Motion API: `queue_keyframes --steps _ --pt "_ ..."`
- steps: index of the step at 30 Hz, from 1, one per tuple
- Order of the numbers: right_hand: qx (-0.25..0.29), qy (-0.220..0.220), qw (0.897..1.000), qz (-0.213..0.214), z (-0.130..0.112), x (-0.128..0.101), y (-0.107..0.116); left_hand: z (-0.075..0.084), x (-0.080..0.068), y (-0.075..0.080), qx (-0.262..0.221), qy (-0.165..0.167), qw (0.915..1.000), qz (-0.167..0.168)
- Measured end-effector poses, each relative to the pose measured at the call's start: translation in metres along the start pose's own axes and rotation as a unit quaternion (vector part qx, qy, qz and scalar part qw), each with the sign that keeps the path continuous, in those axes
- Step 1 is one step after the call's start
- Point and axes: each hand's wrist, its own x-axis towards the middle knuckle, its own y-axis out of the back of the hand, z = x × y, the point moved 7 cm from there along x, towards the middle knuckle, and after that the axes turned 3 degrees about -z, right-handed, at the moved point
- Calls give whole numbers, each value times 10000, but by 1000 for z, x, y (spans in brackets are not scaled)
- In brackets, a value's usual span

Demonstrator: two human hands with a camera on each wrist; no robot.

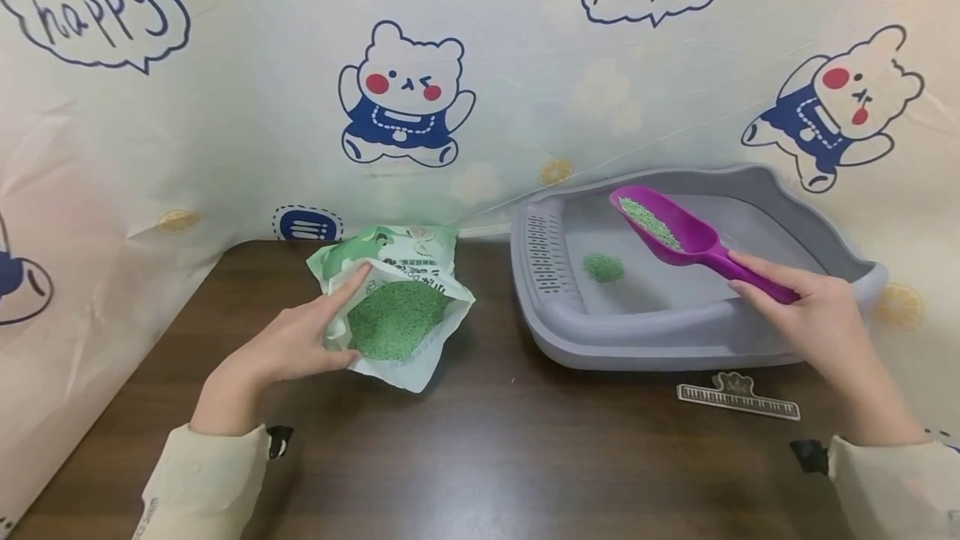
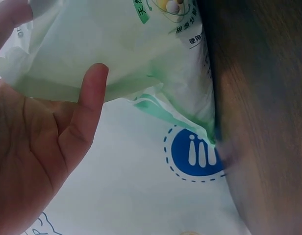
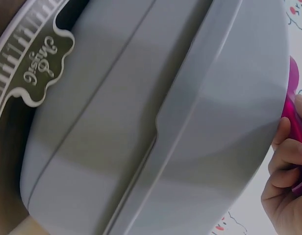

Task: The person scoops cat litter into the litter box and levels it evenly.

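Observation:
On the left stands a green-and-white bag (image 1: 438,361), its mouth wide and green pellet cat litter (image 1: 397,319) showing inside. My left hand (image 1: 296,340) holds the left rim of this bag, thumb and index finger spread at the mouth. In the left wrist view, the little finger of the left hand (image 2: 53,127) stands out straight beside the bag (image 2: 126,49). My right hand (image 1: 813,307) grips the handle of a purple scoop (image 1: 693,240), which carries green pellets over the grey litter box (image 1: 660,344). A small pile of pellets (image 1: 603,267) lies on the box floor.
A bag clip (image 1: 738,397) with a piano-key pattern lies on the brown table (image 1: 480,457), in front of the litter box. Behind the table hangs a printed cloth (image 1: 525,65) with bears. The box's perforated step (image 1: 551,257) faces the bag.

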Motion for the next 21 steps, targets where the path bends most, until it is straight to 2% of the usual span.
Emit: queue_keyframes --steps 12,21 --pt "-500 -20 9975 -492 7 16 -5 3 -1 1 54 29 10000 -4" --pt "-544 -11 9930 -1052 9 24 -10 3 1 0 58 48 10000 -48"
